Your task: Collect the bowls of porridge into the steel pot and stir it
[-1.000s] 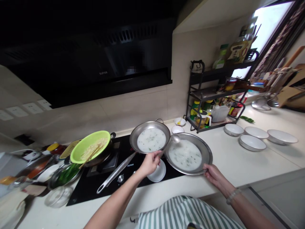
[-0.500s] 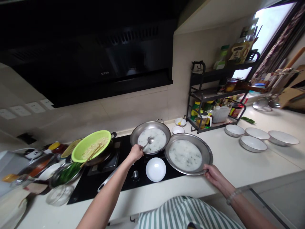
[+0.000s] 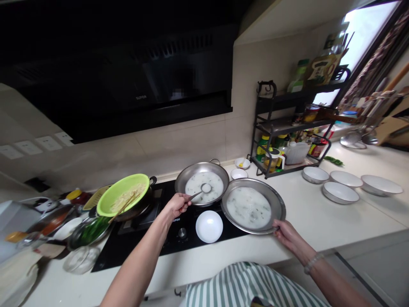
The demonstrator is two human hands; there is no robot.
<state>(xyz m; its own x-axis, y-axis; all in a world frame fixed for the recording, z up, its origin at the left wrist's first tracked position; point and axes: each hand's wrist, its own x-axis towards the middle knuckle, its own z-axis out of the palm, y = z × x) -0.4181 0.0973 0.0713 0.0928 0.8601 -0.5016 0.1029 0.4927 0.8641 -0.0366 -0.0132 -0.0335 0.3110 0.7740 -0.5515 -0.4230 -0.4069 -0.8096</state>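
My left hand [image 3: 177, 204] is closed round the handle of a metal ladle [image 3: 205, 189], whose bowl sits in the white batter of a steel pot [image 3: 202, 170] on the black cooktop [image 3: 150, 232]. My right hand [image 3: 286, 235] grips the near rim of a round steel tray [image 3: 277, 200] that holds a thin layer of the same white batter with green flecks. A small white bowl [image 3: 208, 226] rests on the cooktop between my hands.
A green colander of noodles with chopsticks [image 3: 123, 198] sits on a pan at left, amid cluttered bowls. Several white bowls [image 3: 339, 192] stand on the counter at right. A black spice rack [image 3: 289, 128] is behind them, with two small white dishes [image 3: 238, 173] near it.
My left hand swung the ladle from over the tray back left into the pot, then pushed its bowl a little further in. The right hand stayed on the tray rim.
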